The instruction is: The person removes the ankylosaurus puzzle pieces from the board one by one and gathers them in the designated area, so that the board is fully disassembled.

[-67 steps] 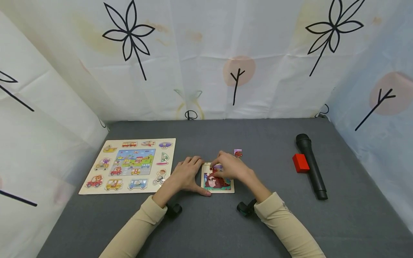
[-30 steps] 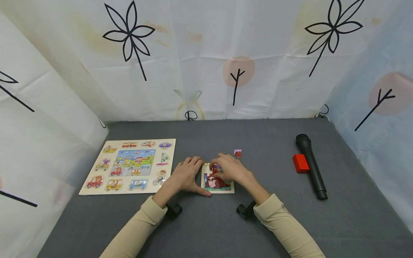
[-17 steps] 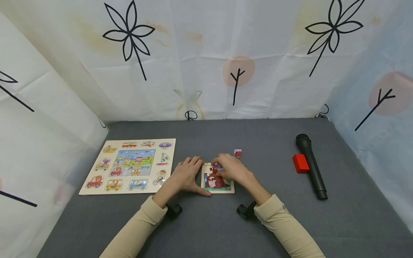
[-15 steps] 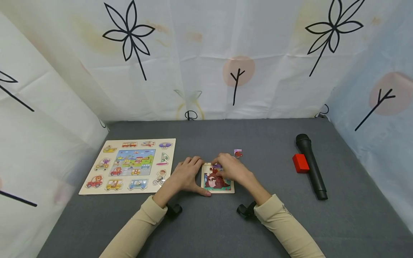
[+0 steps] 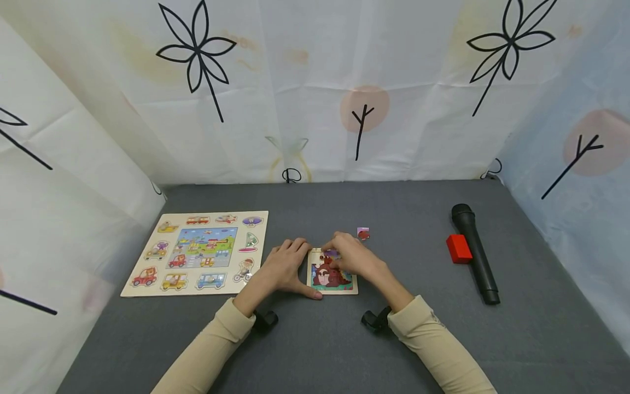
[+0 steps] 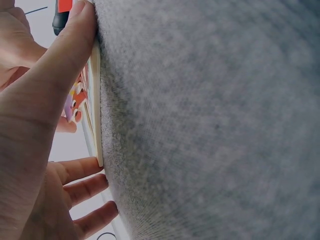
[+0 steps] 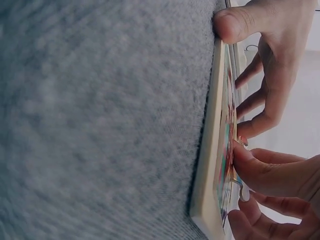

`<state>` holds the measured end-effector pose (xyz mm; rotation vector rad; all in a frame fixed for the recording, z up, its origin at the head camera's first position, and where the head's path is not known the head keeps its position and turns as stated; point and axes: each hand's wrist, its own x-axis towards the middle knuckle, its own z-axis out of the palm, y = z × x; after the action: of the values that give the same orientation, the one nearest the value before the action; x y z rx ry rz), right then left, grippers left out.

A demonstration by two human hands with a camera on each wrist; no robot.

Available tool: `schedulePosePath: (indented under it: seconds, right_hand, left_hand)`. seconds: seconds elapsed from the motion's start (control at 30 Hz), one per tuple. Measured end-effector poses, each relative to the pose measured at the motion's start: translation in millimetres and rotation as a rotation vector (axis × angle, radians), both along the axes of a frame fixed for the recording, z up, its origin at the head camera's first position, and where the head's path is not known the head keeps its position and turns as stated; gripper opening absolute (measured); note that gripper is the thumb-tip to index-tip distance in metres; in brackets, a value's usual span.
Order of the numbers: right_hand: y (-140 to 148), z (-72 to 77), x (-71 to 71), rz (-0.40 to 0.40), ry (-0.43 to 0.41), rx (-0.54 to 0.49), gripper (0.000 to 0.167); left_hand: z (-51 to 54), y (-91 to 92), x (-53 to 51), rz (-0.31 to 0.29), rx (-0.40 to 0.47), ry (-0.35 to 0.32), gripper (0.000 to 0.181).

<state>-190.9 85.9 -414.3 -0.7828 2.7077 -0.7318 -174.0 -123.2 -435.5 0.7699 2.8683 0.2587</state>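
A small wooden-framed puzzle [image 5: 332, 292] with a reddish-brown animal picture lies at the middle of the table. My left hand [image 5: 285, 268] rests around its left side, thumb at the near left corner and fingers spread along the edge; the left wrist view shows the fingertips on the frame and cloth. Above the puzzle's upper right, my right hand [image 5: 355, 257] pinches a small puzzle piece [image 7: 243, 190], which stands tilted over the picture in the right wrist view. One loose square piece [image 5: 363, 233], purple and red, lies beyond the puzzle's far right corner.
A larger wooden board [image 5: 191, 291] with vehicle pictures lies to the left. On the right are a black microphone [image 5: 479, 262] and a red block [image 5: 459, 249] touching it. White printed cloth [image 5: 315, 93] hangs behind the grey table.
My right hand shifts slightly over the puzzle's upper part, its fingers a little farther right than about one second ago. The left hand stays in place.
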Motion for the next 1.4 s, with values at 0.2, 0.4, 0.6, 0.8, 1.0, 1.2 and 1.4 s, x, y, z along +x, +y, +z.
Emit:
schedulePosePath:
  seconds: [0.2, 0.4, 0.6, 0.8, 1.0, 1.2, 1.4]
  right_hand:
    - [1.8, -0.5, 1.4, 0.004, 0.035, -0.033, 0.03]
    - [3.4, -0.3, 1.3, 0.014, 0.041, -0.049, 0.03]
    - [5.7, 0.3, -1.0, 0.056, 0.022, -0.025, 0.033]
    - [6.9, -0.5, -1.5, 0.086, 0.065, -0.029, 0.03]
    - [7.0, -1.5, -1.9, 0.103, 0.108, -0.027, 0.026]
    - [5.2, 0.1, -2.6, 0.09, 0.071, 0.022, 0.033]
    - [4.9, 1.0, -2.1, 0.102, 0.067, 0.047, 0.03]
  left_hand:
    - [-1.7, -0.2, 0.0, -0.001, 0.004, 0.003, 0.111]
    - [-2.0, 0.3, -0.2, 0.004, -0.007, -0.005, 0.112]
    - [-2.4, 0.4, -0.9, 0.007, -0.012, -0.01, 0.113]
    - [-2.2, 0.3, -0.9, 0.006, -0.012, -0.007, 0.113]
    - [-1.3, -0.5, -0.3, 0.005, -0.004, -0.012, 0.112]
    - [-0.7, -1.0, -0.3, 0.007, 0.006, -0.015, 0.111]
    - [-0.8, -0.8, -0.1, -0.002, 0.003, -0.009, 0.112]
